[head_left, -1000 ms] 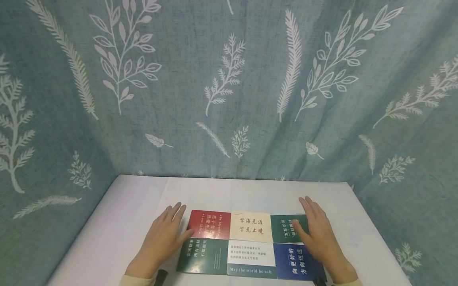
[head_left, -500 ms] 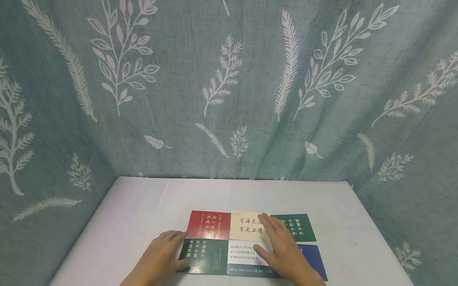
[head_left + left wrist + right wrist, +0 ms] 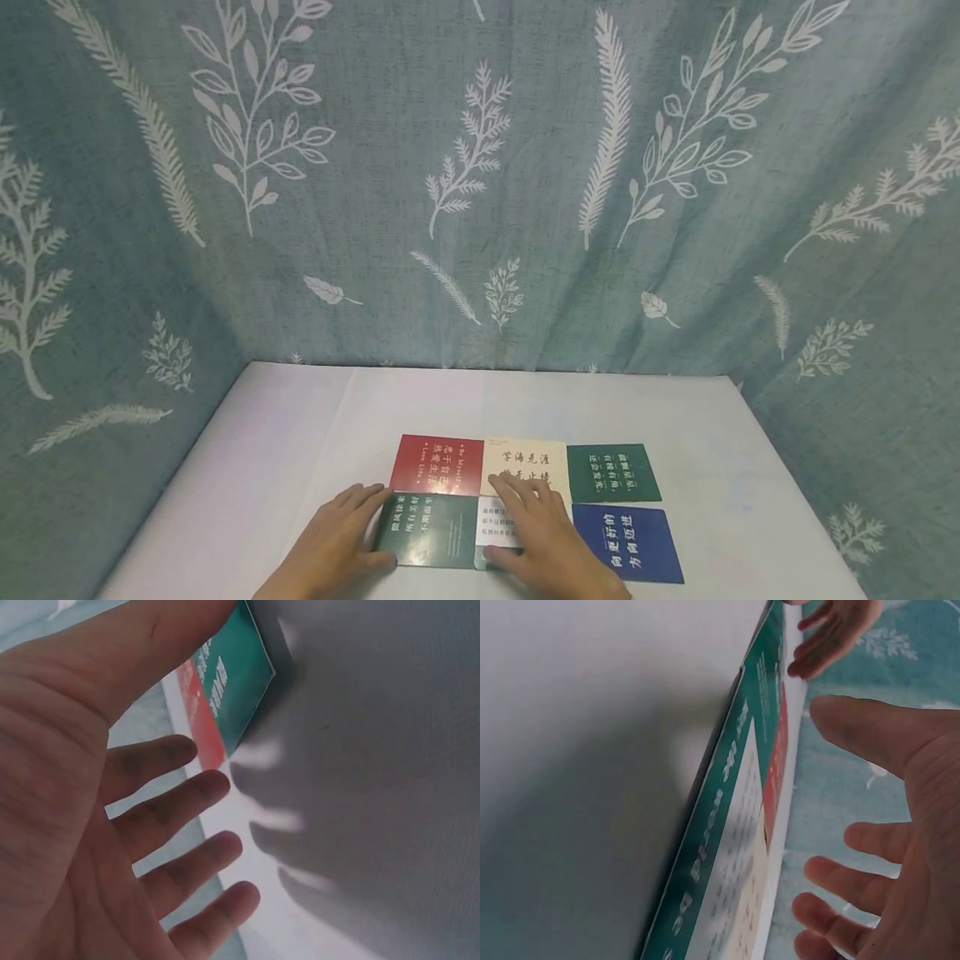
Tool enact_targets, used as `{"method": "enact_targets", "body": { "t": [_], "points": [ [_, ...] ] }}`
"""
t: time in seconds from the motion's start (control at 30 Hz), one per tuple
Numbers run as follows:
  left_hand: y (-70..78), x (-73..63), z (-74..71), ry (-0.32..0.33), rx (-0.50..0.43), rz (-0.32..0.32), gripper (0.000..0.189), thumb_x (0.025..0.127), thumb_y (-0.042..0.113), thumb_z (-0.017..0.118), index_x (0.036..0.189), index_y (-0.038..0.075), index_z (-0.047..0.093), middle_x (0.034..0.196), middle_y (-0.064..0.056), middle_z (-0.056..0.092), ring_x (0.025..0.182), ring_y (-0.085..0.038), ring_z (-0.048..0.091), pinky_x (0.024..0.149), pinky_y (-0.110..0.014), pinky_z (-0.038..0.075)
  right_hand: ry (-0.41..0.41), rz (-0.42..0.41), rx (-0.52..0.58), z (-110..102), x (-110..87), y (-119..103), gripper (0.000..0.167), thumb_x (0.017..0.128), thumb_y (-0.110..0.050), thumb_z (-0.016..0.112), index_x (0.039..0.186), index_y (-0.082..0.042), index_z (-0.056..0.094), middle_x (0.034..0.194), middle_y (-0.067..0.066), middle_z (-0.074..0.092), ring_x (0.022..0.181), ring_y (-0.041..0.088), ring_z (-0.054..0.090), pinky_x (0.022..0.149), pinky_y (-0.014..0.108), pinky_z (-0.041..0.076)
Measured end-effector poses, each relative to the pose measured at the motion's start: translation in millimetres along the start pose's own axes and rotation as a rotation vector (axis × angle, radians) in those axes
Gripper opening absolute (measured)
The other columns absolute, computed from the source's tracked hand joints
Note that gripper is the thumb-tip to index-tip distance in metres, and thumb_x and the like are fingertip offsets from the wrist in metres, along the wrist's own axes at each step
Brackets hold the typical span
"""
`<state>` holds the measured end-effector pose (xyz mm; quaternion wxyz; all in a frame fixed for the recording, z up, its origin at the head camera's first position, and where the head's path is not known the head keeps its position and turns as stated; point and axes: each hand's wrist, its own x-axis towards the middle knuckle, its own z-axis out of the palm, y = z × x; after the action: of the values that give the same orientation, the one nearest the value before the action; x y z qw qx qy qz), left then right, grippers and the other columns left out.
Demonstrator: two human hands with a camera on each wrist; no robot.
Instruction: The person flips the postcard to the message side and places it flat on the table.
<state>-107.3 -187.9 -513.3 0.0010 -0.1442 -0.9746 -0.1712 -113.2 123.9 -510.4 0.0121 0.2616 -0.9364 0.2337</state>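
Several thin notebooks lie edge to edge in two rows on the white table. My left hand (image 3: 333, 537) is at the left edge of the front green notebook (image 3: 442, 537), fingers apart and loosely bent; its thumb overlaps that notebook's edge in the left wrist view. Above the white-and-teal notebook (image 3: 491, 523) my right hand (image 3: 543, 537) is spread with nothing in it, partly covering that notebook and the front of the cream notebook (image 3: 528, 458). Whether the fingertips touch the covers is unclear. A blue notebook (image 3: 630, 546) lies right of the right hand.
In the back row, a red notebook (image 3: 437, 465) lies on the left and a second green notebook (image 3: 615, 472) on the right. The white table (image 3: 300, 425) extends around them. Teal leaf-patterned curtains (image 3: 375, 208) enclose the back and both sides.
My right hand has moved left from the right-hand notebooks to the middle ones, uncovering the blue one. My left hand has drawn back toward the front and rests lower at the green notebook's edge.
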Motion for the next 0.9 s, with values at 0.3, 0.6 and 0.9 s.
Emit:
{"method": "enact_targets", "body": {
  "t": [0.3, 0.6, 0.9],
  "points": [
    [3.6, 1.2, 2.7, -0.067, -0.015, -0.070, 0.087, 0.066, 0.046, 0.092, 0.138, 0.010, 0.060, 0.137, -0.009, 0.060, 0.129, -0.036, 0.052, 0.106, -0.059, 0.040, -0.123, 0.030, 0.038, 9, 10.1, -14, 0.087, 0.086, -0.047, 0.073, 0.158, -0.016, 0.035, 0.156, -0.003, 0.041, 0.135, 0.022, 0.040, 0.110, 0.051, 0.034],
    [3.8, 1.1, 3.3, -0.043, -0.013, -0.042, 0.086, 0.065, 0.046, 0.093, 0.136, 0.011, 0.061, 0.134, -0.008, 0.062, 0.128, -0.037, 0.053, 0.106, -0.059, 0.041, -0.190, 0.047, -0.008, 23, 20.5, -24, 0.085, 0.086, -0.047, 0.073, 0.157, -0.018, 0.037, 0.154, -0.004, 0.043, 0.132, 0.019, 0.040, 0.111, 0.045, 0.036],
    [5.1, 0.5, 4.8, -0.056, -0.008, -0.077, 0.085, 0.065, 0.043, 0.094, 0.137, 0.012, 0.061, 0.134, -0.008, 0.061, 0.127, -0.036, 0.053, 0.105, -0.060, 0.041, -0.167, 0.031, -0.056, 28, 22.3, -26, 0.087, 0.084, -0.047, 0.077, 0.156, -0.017, 0.039, 0.148, -0.003, 0.047, 0.126, 0.018, 0.043, 0.109, 0.041, 0.038]
  ]
}}
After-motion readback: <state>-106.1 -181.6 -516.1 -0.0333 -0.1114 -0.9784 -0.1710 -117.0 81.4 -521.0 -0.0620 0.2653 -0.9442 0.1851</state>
